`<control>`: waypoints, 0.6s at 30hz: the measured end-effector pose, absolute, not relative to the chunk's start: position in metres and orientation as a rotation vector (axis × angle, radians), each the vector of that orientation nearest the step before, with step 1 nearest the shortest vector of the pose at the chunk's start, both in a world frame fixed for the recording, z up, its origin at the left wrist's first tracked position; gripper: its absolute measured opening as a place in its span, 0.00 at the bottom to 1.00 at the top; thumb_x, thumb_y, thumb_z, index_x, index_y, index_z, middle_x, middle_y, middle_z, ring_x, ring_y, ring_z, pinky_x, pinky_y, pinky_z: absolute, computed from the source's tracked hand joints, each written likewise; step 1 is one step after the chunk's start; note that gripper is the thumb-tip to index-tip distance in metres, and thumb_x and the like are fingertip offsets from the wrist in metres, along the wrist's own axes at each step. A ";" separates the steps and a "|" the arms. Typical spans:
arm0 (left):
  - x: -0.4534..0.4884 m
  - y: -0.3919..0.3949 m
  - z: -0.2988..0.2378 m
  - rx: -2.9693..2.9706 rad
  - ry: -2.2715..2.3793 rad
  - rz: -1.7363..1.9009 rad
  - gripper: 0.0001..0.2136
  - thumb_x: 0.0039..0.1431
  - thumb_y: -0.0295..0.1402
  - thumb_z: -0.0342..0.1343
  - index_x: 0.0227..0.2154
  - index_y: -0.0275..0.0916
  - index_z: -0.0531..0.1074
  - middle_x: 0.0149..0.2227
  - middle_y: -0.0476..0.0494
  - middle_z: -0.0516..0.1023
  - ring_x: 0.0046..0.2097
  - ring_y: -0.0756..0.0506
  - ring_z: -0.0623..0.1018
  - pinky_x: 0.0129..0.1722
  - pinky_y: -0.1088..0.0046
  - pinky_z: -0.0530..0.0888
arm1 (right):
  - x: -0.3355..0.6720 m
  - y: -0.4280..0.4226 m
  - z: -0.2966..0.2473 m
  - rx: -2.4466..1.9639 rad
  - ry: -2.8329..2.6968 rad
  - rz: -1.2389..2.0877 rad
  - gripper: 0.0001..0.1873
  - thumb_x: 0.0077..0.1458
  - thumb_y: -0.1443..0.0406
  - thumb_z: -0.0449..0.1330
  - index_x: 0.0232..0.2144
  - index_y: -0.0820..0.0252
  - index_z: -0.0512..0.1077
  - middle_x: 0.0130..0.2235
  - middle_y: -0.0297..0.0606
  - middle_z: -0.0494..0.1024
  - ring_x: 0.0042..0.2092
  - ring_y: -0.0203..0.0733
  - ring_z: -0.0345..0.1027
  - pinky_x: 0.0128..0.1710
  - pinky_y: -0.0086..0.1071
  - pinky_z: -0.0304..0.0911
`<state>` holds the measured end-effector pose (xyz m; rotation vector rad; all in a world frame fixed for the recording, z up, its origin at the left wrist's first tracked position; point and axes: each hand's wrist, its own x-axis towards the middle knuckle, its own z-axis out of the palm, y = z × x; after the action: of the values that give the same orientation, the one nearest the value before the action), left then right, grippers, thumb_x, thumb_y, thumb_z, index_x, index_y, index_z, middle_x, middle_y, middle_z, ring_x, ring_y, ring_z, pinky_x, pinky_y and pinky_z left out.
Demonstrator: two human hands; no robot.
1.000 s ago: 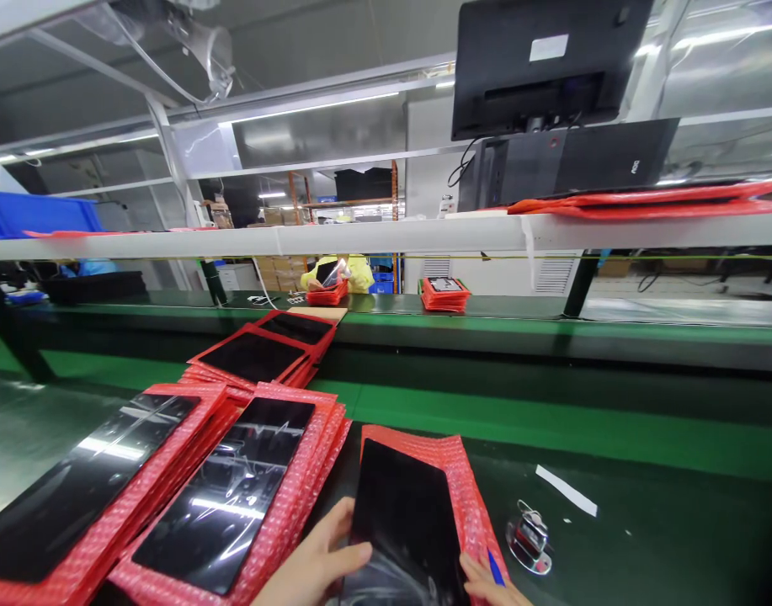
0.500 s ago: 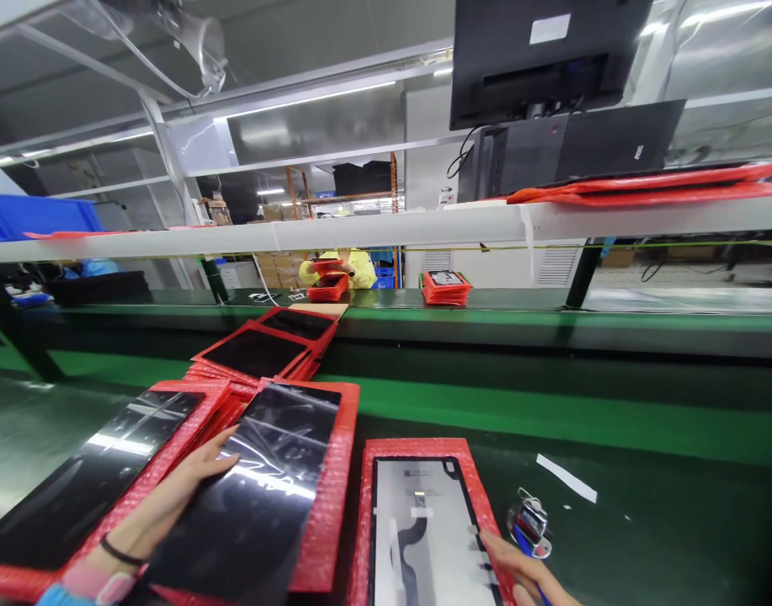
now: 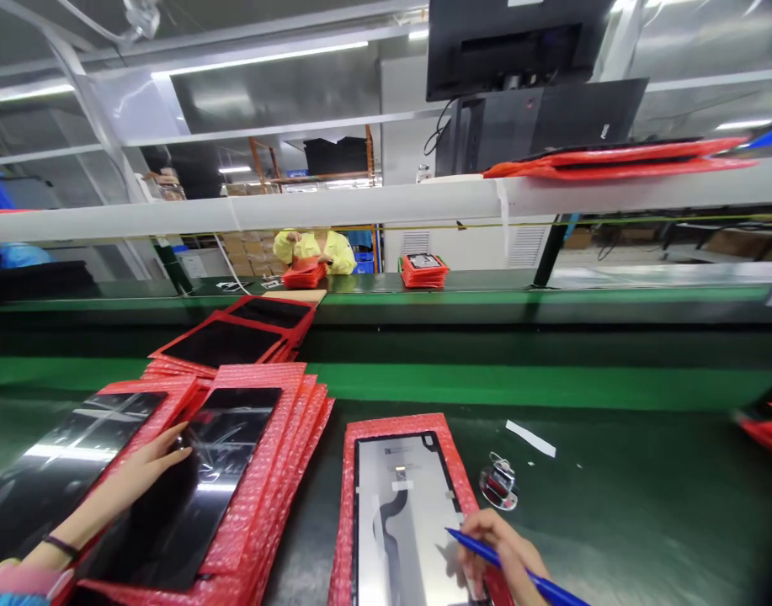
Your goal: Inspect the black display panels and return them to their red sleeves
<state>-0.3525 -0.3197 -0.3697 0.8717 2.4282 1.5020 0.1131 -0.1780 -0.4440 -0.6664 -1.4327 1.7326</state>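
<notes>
The left hand [image 3: 146, 463] lay flat, fingers spread and loose, on a glossy black panel [image 3: 189, 480] topping a stack of red bubble-wrap sleeves [image 3: 278, 471] at the near left of the green bench [image 3: 613, 505]. It pressed on the panel and gripped nothing. The right hand [image 3: 503, 547] was closed around a blue pen [image 3: 467, 541], whose tip hovered over the grey back of a face-down panel [image 3: 398, 505]. That panel lay on its own red sleeve [image 3: 348, 505] just right of the stack.

Near the right hand stood a small metal holder [image 3: 499, 486], with a white strip [image 3: 529, 438] beyond it. Neither lay between pen and panel. 2 more black panels [image 3: 225, 341] lay farther back on the left. Across the belt, a co-worker in yellow [image 3: 310, 247] bent over a red pile [image 3: 305, 273], with another red pile [image 3: 423, 271] beside. A monitor [image 3: 512, 42] hung above the white shelf [image 3: 360, 206].
</notes>
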 end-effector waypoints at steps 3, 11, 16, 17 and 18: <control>-0.349 -0.318 -0.363 0.942 2.451 1.360 0.06 0.46 0.35 0.60 0.27 0.42 0.71 0.35 0.48 0.82 0.60 0.30 0.67 0.61 0.56 0.58 | 0.114 -0.181 -0.442 -0.794 -1.546 1.603 0.22 0.52 0.46 0.59 0.32 0.59 0.72 0.27 0.39 0.77 0.24 0.38 0.66 0.22 0.29 0.59; -0.266 -0.309 -0.361 1.329 2.444 1.292 0.20 0.56 0.39 0.54 0.52 0.43 0.62 0.61 0.39 0.65 0.64 0.37 0.60 0.63 0.59 0.53 | 0.114 -0.193 -0.451 -1.168 -2.113 0.946 0.20 0.51 0.61 0.59 0.14 0.57 0.55 0.18 0.30 0.66 0.27 0.39 0.63 0.31 0.31 0.55; -0.191 -0.306 -0.394 1.093 1.786 1.353 0.21 0.52 0.48 0.59 0.46 0.45 0.71 0.53 0.38 0.74 0.55 0.36 0.71 0.54 0.61 0.68 | 0.109 -0.196 -0.451 -1.086 -2.202 0.982 0.18 0.52 0.63 0.55 0.16 0.56 0.53 0.18 0.27 0.60 0.24 0.35 0.58 0.30 0.30 0.52; -0.180 -0.305 -0.400 1.047 1.715 1.390 0.21 0.50 0.48 0.61 0.45 0.44 0.73 0.50 0.37 0.76 0.52 0.36 0.74 0.50 0.62 0.70 | 0.109 -0.196 -0.450 -1.068 -2.214 0.994 0.18 0.51 0.64 0.55 0.16 0.56 0.52 0.17 0.26 0.58 0.23 0.35 0.56 0.29 0.30 0.52; -0.171 -0.303 -0.406 0.993 1.647 1.395 0.21 0.48 0.47 0.63 0.44 0.43 0.74 0.47 0.37 0.77 0.49 0.36 0.75 0.47 0.62 0.72 | 0.109 -0.196 -0.449 -1.060 -2.217 1.005 0.18 0.51 0.64 0.56 0.16 0.56 0.51 0.17 0.26 0.57 0.23 0.35 0.55 0.29 0.30 0.51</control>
<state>-0.1710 -0.3028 -0.4060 0.9926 1.6466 1.3952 0.1086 -0.1961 -0.4495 -1.0598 -2.2166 1.0046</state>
